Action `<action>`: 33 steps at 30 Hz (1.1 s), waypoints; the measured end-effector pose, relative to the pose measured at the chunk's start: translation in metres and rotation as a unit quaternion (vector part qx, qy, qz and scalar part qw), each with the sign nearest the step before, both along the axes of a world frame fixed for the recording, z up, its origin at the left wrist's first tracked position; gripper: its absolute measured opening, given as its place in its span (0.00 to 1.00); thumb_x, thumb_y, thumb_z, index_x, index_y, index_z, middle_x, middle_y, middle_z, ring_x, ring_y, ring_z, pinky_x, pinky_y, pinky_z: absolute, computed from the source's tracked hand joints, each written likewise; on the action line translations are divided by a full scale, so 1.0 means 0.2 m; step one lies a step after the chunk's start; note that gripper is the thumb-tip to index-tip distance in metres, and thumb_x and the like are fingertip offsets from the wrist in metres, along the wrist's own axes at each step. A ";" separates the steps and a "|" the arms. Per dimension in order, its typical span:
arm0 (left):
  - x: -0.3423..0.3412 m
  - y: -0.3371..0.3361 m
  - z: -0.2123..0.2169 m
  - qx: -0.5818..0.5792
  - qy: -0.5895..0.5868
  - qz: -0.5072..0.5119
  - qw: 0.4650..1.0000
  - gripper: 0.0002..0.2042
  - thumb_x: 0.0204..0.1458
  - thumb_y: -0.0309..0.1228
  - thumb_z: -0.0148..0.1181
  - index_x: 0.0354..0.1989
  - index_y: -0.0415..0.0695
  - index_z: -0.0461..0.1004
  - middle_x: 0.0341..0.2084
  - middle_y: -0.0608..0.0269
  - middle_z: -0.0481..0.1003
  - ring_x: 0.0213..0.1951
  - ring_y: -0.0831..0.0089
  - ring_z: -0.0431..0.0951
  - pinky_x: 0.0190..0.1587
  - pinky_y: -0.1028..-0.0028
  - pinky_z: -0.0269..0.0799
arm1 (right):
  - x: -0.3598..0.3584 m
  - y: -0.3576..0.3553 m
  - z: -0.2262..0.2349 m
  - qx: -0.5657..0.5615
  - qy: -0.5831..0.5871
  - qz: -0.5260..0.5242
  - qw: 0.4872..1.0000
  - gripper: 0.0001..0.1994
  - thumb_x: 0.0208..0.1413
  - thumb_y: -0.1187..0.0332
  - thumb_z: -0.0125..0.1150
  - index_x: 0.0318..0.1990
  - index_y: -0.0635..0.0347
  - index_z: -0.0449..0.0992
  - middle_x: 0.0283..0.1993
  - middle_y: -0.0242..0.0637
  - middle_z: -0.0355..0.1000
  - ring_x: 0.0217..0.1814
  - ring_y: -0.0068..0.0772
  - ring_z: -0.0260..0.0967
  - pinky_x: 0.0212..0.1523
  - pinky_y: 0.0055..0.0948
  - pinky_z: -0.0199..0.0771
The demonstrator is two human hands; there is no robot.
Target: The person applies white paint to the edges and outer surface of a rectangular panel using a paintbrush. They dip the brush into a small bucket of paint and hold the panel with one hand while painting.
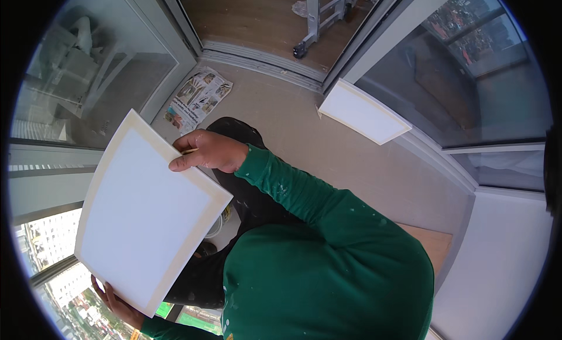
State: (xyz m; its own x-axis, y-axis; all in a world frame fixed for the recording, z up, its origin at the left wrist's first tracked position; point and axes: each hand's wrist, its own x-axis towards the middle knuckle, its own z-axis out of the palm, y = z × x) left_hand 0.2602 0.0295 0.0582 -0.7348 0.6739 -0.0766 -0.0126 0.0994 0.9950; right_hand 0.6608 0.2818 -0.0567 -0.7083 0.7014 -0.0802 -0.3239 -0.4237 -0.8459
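A white square panel (143, 214) with a cream border is held tilted in front of me at the left. My left hand (117, 305) grips its lower corner from underneath, with only the fingers and part of the palm showing. My right hand (205, 151) pinches the upper right edge, and a thin pale stick-like thing pokes out between its fingers. Both arms wear green sleeves speckled with paint. My dark trouser leg (246, 188) lies below the panel.
A second white panel (363, 112) leans against the glass wall at the right. A newspaper sheet (199, 97) lies on the beige floor. A white round container (218, 227) sits by my leg. A ladder foot (310, 30) stands beyond the door track. A wooden board (436, 246) lies at the right.
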 end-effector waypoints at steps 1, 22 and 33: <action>0.05 0.03 0.03 0.000 0.015 -0.027 1.000 0.27 0.66 0.29 0.53 0.74 0.47 0.61 0.66 0.47 0.70 0.65 0.56 0.72 0.64 0.58 0.73 | 0.10 -0.04 0.04 -0.001 0.005 -0.024 1.000 0.23 0.59 0.64 0.75 0.57 0.69 0.80 0.50 0.36 0.81 0.52 0.27 0.76 0.59 0.27 0.72; 1.27 1.20 -0.24 0.015 -0.054 -0.521 0.852 0.27 0.63 0.18 0.56 0.71 0.39 0.58 0.56 0.43 0.78 0.56 0.64 0.80 0.60 0.68 0.74 | 1.62 -0.75 -0.30 -0.132 -0.047 -0.413 0.900 0.25 0.61 0.68 0.71 0.63 0.67 0.74 0.56 0.41 0.80 0.56 0.35 0.79 0.65 0.34 0.74; 0.95 0.90 -0.26 -0.079 -0.174 -0.406 0.894 0.26 0.60 0.28 0.61 0.66 0.34 0.67 0.52 0.48 0.79 0.54 0.59 0.81 0.60 0.63 0.77 | 1.44 -0.47 -0.27 -0.104 -0.057 -0.277 0.953 0.26 0.60 0.66 0.72 0.63 0.69 0.74 0.54 0.41 0.81 0.53 0.34 0.81 0.60 0.35 0.79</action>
